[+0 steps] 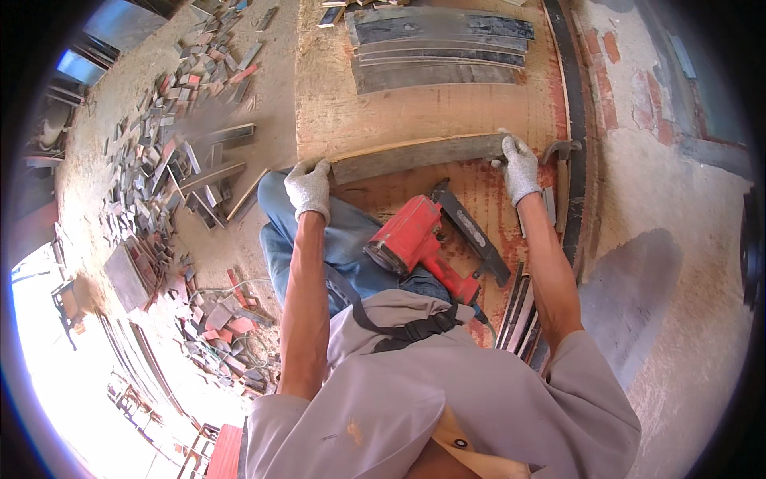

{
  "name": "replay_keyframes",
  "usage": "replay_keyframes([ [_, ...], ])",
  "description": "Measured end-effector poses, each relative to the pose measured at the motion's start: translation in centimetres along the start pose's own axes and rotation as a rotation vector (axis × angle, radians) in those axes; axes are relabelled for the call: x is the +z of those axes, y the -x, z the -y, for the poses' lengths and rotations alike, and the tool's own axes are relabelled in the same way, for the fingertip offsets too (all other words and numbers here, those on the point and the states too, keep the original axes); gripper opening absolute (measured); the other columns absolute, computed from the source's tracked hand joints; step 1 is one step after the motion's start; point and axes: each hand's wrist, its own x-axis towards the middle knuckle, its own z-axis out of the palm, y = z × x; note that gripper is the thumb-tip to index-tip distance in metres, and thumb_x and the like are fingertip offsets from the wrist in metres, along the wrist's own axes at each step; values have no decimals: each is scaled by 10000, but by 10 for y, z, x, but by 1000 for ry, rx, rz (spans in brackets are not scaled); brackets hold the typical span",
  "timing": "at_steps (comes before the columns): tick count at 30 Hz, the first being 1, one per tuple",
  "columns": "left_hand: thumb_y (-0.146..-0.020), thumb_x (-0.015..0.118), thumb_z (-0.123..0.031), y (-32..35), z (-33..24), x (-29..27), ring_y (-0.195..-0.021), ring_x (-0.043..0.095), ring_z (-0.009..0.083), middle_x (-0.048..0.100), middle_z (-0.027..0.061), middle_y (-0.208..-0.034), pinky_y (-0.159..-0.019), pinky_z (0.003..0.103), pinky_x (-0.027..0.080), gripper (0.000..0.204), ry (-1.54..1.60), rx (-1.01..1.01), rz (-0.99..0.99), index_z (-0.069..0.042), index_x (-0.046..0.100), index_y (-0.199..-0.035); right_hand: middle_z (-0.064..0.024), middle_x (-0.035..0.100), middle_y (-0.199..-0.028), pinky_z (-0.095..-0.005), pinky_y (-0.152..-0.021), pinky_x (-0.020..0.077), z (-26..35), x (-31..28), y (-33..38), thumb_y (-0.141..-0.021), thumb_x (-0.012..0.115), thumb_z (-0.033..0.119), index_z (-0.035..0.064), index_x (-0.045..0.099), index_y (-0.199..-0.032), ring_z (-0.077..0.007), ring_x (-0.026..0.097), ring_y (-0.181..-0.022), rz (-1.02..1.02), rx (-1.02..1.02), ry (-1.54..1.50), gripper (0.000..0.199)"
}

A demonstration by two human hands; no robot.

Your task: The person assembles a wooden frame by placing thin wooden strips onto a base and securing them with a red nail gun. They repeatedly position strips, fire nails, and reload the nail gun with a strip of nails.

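My left hand (pixel 309 188) and my right hand (pixel 519 168), both in grey knit gloves, grip the two ends of a long curved wooden slat (pixel 415 155). The slat lies across a large plywood board (pixel 335 104) on the ground. A red nail gun (pixel 420 241) with a black magazine rests on my lap, between my arms and untouched. A hammer (pixel 561 149) lies just right of my right hand.
Several dark curved slats (pixel 439 48) are laid in a row at the board's far end. More strips (pixel 523 315) lie by my right arm. Wood offcuts (pixel 159 152) litter the sandy ground on the left. A concrete floor (pixel 662 239) spreads to the right.
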Motion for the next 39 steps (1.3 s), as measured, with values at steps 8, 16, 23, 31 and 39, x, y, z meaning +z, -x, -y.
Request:
replay_keyframes([
  [8,-897,688,-17,18,-23,4,-874,713,139,793,112,-999,-796,276,560,293,111,82,70,-8,774,-1177,-22,733,-1134,-246,-618,570,1,-1,4,-1085,592,222,118,683,-1344,-122,706,-884,25,25,-48,294],
  [16,-902,739,-267,12,-40,-10,-980,687,308,716,210,-986,-868,382,532,355,-191,248,383,-27,752,-1164,-15,735,-1059,-265,-610,551,-8,-9,3,-1100,571,256,96,700,-1310,-113,671,-821,-23,-49,5,293],
  [23,-813,798,-59,9,-2,-15,-714,632,131,712,46,-776,-659,326,541,100,-17,208,193,11,727,-827,-21,702,-953,-287,-549,563,-8,16,-3,-1073,588,167,86,706,-1295,-119,652,-691,-64,36,-46,264],
  [31,-831,827,-50,11,-22,-11,-712,682,149,764,91,-827,-664,304,565,119,37,84,225,35,768,-887,-28,730,-957,-268,-538,565,-6,9,1,-1074,594,223,105,703,-1308,-128,687,-701,-98,74,-56,283],
  [39,-807,796,-125,11,-18,8,-707,640,168,733,76,-800,-691,330,557,198,-88,73,24,59,743,-857,-15,732,-992,-243,-535,567,-10,10,-2,-1076,596,238,156,728,-1276,-122,702,-704,-105,111,-47,253],
])
